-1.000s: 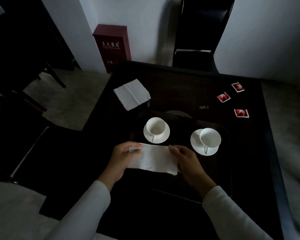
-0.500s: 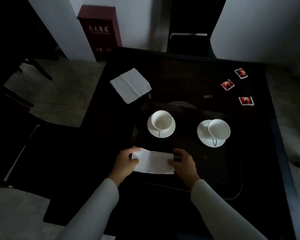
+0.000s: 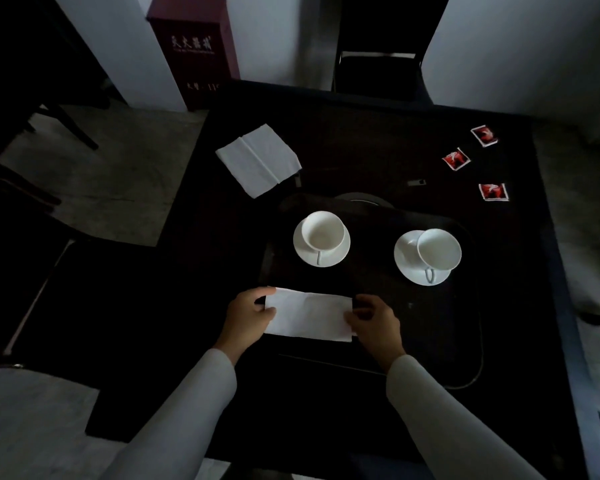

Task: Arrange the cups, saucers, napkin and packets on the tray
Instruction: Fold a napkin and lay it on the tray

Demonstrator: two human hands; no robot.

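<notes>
Napkin (image 3: pixel 309 315): a folded white paper rectangle lying at the near left of the dark tray (image 3: pixel 465 341), in front of the two cups. The left hand (image 3: pixel 248 317) has thumb and fingers pinching its left end, and the right hand (image 3: pixel 374 318) has its fingers curled on the right end; whether they pinch the edge or only press it flat I cannot tell.

It looks thin, soft and nearly weightless, so it should crease and slide easily on the smooth tray. Holding both short ends, as here, keeps the fold from opening; a one-handed lift by a corner would likely let it droop or unfold. Pressing along the fold would flatten it.

A second napkin (image 3: pixel 258 159) lies unfolded on the surface beyond the tray's far left corner, its edge hanging over the surface's side. It is best taken at an overhanging corner.

The left cup (image 3: pixel 324 232) sits centred on its saucer (image 3: pixel 321 256). The right cup (image 3: pixel 439 249) sits off-centre toward the right of its saucer (image 3: pixel 409 256). Both look like glazed ceramic: hard, slippery and breakable, liable to skid on their saucers if the tray is knocked. The handles point toward the person and offer the natural hold.

Three red packets (image 3: pixel 456 159) (image 3: pixel 485 136) (image 3: pixel 493 192) lie well apart from the tray at the surface's far right. They look flat and light, and are probably easiest picked up by an edge.
</notes>
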